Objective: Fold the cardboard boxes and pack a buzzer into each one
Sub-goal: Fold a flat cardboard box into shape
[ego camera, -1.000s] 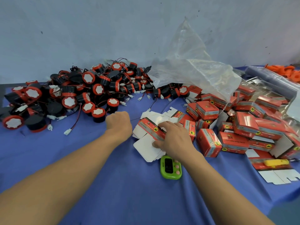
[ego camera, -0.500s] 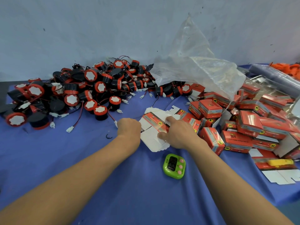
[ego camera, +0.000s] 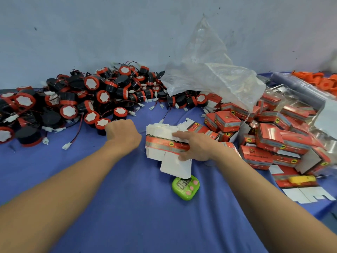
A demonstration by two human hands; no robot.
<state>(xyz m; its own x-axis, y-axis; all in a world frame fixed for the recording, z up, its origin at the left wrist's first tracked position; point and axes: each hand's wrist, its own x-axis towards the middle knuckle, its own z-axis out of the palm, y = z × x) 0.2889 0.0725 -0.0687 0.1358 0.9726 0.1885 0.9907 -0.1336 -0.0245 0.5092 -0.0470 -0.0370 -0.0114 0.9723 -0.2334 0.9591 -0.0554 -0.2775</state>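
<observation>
**Worktop** (ego camera: pixel 127 207): covered in blue cloth and carries everything listed below.

**Item 1. Heap of round black buzzers with red rims, white faces and trailing wires** (ego camera: pixel 87 99): upper left of the frame, spilling toward the centre. It lies loose, probably so that single units can be picked off the near edge.

**Item 2. Stack of flat red-and-white cardboard box blanks** (ego camera: pixel 160 143): centre of the frame, unfolded, with white flaps showing above and below the red band.

**Item 3. Right hand** (ego camera: pixel 197 147): clamped on the stack, with the fingers laid across its top and the thumb at the near flap. This looks like a grip for peeling off one blank to fold.

**Item 4. Left hand** (ego camera: pixel 124 136): left of the stack and apart from it, knuckles toward the camera, close beside one buzzer at the heap's edge (ego camera: pixel 101 125). The fingers are curled out of sight, so whether they hold anything cannot be told.

**Item 5. Pile of folded red cardboard boxes** (ego camera: pixel 269 141): right of the frame, partly under a crumpled clear plastic bag (ego camera: pixel 215 77). Judged to be finished stock, kept apart from the buzzers.

**Item 6. Small green digital timer with pink buttons** (ego camera: pixel 185 188): lower centre, just below the stack's hanging flap.

**Item 7. Loose flat blanks** (ego camera: pixel 308 195): lower right, with a yellow object (ego camera: pixel 300 178) lying on them.

**Item 8. Orange plastic parts** (ego camera: pixel 321 80): upper right.
</observation>
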